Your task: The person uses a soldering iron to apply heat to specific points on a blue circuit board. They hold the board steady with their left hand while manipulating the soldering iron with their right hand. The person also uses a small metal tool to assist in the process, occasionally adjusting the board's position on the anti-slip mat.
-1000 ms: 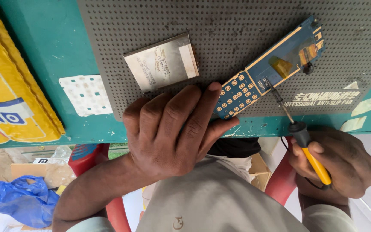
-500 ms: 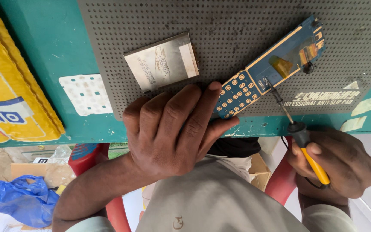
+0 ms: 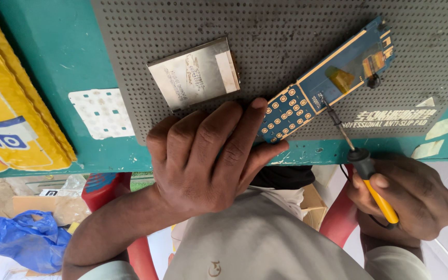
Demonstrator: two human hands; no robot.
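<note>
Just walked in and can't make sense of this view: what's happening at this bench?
A person is working on a blue circuit board lying on a grey perforated mat. The left hand pins the board's keypad end down, while the right hand holds a yellow-handled soldering iron, tip on the board's middle. A small metal-backed screen lies apart on the mat.

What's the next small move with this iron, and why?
Probably hold the soldering iron steady: its tip touches the blue circuit board just above the keypad contacts, your right hand grips the yellow handle, and your left hand pins the board's lower end.
</note>
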